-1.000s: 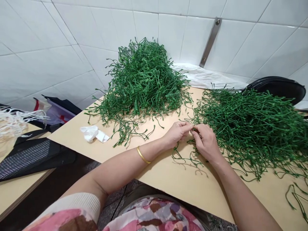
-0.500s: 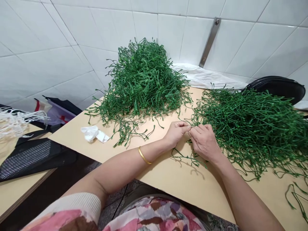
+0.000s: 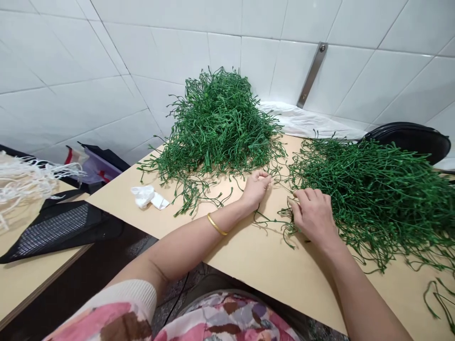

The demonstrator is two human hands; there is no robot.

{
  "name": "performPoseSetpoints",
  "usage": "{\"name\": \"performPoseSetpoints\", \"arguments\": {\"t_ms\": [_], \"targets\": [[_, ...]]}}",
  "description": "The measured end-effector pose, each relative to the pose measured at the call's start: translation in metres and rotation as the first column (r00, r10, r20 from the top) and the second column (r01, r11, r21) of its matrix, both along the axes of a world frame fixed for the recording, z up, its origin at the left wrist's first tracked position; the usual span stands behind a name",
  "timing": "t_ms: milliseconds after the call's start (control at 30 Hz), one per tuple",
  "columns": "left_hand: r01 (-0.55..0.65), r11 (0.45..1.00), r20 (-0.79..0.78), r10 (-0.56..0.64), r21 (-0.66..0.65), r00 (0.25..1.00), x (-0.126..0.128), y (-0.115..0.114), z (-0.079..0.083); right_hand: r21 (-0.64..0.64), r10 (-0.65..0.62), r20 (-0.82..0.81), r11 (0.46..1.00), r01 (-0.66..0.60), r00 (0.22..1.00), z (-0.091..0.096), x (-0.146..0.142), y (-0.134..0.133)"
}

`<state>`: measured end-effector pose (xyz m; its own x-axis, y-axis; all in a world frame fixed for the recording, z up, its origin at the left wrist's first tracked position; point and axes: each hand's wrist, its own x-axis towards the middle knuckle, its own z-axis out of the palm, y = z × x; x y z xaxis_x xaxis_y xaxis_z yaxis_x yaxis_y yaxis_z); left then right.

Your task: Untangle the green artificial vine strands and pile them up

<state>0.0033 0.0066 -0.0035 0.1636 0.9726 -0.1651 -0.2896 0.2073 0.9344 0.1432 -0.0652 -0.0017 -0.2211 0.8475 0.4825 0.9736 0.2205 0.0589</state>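
Observation:
My left hand (image 3: 256,190) is pinched at the fingertips around a thin green knotted cord, part of which hangs below it. My right hand (image 3: 313,217) is closed too, thumb against fingers, with green strands at its fingertips. A thin line seems to run across the gap between the two hands. Loose green cords (image 3: 272,220) lie on the table under and between them. Close to my right hand spreads a large heap of green cords (image 3: 384,189). Another tall heap (image 3: 222,125) rises beyond my left hand, against the wall.
A crumpled white tissue (image 3: 149,196) lies on the tan table (image 3: 227,255) at left. Behind the right heap sit a black round-edged case (image 3: 408,139) and white plastic sheeting (image 3: 302,121). White cords (image 3: 31,175) and a black mesh piece (image 3: 53,229) lie on another surface at left.
My hands have moved apart: the left a little up and left, the right to the right. The view has shifted slightly.

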Motion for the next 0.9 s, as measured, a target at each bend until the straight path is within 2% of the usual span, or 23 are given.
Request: {"name": "performPoseSetpoints", "arguments": {"t_ms": [100, 200, 300, 400, 533, 633, 700, 833, 900], "targets": [[0.045, 0.999, 0.089, -0.045, 0.003, 0.995, -0.004, 0.004, -0.001, -0.037, 0.122, 0.057, 0.992, -0.12, 0.991, -0.012, 0.002, 0.005], [0.105, 0.994, 0.192, -0.104, 0.005, 0.976, -0.008, 0.009, -0.001, 0.004, 0.21, 0.176, 0.977, -0.214, 0.962, -0.018, 0.007, 0.014], [0.139, 0.988, 0.253, -0.12, -0.061, 0.96, -0.011, 0.013, 0.001, 0.105, 0.116, 0.315, 0.982, -0.156, 0.942, -0.018, 0.025, 0.028], [0.224, 0.965, 0.286, -0.178, -0.134, 0.941, -0.011, 0.011, 0.001, 0.212, -0.033, 0.344, 0.976, -0.044, 0.938, -0.016, 0.041, 0.036], [0.295, 0.944, 0.227, -0.259, -0.146, 0.939, -0.006, 0.004, 0.0, 0.226, -0.055, 0.227, 0.974, 0.002, 0.972, -0.013, 0.043, 0.028], [0.284, 0.95, 0.168, -0.261, -0.132, 0.951, -0.003, -0.002, -0.002, 0.304, -0.039, 0.043, 0.952, 0.025, 0.998, -0.008, 0.033, 0.013], [0.263, 0.958, 0.158, -0.244, -0.114, 0.957, -0.002, -0.004, -0.003, 0.344, 0.023, -0.053, 0.939, -0.003, 0.998, -0.004, 0.022, 0.004], [0.22, 0.974, 0.192, -0.208, -0.045, 0.959, -0.001, -0.006, -0.004, 0.249, 0.23, -0.18, 0.951, -0.182, 0.957, -0.001, -0.004, -0.001], [0.219, 0.976, 0.213, -0.214, 0.0, 0.953, -0.002, -0.007, -0.004, 0.174, 0.251, -0.27, 0.962, -0.209, 0.93, -0.004, -0.013, 0.004]]}}
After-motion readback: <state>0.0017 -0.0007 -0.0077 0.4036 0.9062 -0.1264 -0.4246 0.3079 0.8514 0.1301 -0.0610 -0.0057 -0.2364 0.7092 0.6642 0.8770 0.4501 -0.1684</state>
